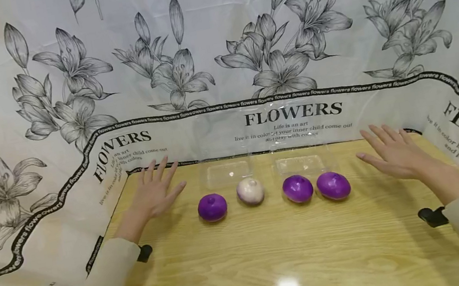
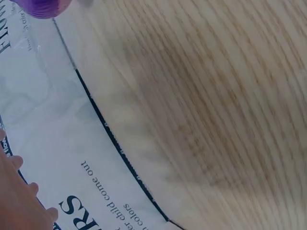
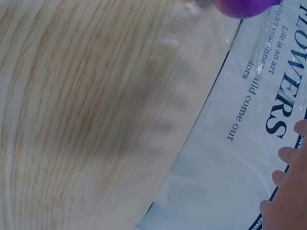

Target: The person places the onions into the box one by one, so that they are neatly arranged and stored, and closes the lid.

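My left hand (image 1: 153, 191) is held over the left side of the table, fingers spread and holding nothing. On the far side, my right hand (image 1: 395, 153) hovers with its fingers spread too, also holding nothing. Between them stand several glossy, onion-like vegetables in a loose row. A dark purple onion (image 1: 212, 208) is nearest the left hand. Beside it sits a whitish onion (image 1: 250, 191) with a purple flank. Two more, a purple onion (image 1: 298, 188) and another purple onion (image 1: 333, 186), lie close together toward the right hand. Neither hand touches them.
Behind the row are two clear plastic boxes, a left box (image 1: 227, 173) and a right box (image 1: 300, 164), their lids apparently raised. The wood-grain table (image 1: 231, 264) is enclosed at the back and sides by a white cloth (image 1: 193, 141) printed with flowers and lettering.
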### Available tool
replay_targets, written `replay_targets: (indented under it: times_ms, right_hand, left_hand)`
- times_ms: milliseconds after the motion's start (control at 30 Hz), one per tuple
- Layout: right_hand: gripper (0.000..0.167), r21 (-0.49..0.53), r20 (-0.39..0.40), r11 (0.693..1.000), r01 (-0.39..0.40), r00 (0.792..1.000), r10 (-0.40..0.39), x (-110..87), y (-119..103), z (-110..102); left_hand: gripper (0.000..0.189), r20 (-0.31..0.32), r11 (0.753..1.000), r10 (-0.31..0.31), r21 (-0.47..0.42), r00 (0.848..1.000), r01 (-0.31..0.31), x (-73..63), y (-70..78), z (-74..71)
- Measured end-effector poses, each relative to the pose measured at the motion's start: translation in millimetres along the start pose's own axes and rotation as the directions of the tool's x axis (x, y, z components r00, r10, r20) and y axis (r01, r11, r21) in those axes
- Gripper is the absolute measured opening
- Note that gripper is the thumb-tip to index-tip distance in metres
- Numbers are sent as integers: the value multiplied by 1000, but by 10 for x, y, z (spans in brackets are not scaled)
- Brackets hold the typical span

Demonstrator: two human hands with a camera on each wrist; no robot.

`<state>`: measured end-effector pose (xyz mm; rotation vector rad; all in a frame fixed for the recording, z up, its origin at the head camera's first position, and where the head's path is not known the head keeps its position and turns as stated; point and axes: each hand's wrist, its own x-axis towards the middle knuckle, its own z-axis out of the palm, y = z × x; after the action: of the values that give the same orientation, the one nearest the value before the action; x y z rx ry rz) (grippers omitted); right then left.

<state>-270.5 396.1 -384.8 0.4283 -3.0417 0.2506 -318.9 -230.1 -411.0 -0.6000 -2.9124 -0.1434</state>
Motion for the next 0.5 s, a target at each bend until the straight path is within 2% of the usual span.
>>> replay_targets:
  times_ms: [200, 500]
  right_hand:
    - [79, 5, -30, 999, 43, 999, -43, 20, -131, 73]
    - [80, 12, -60, 996, 86, 995, -85, 44, -301, 102]
  left_hand:
    - [76, -29, 995, -8, -103, 1000, 5, -6, 31, 64]
    - [75, -36, 985, -12, -174, 999, 6, -38, 49, 78]
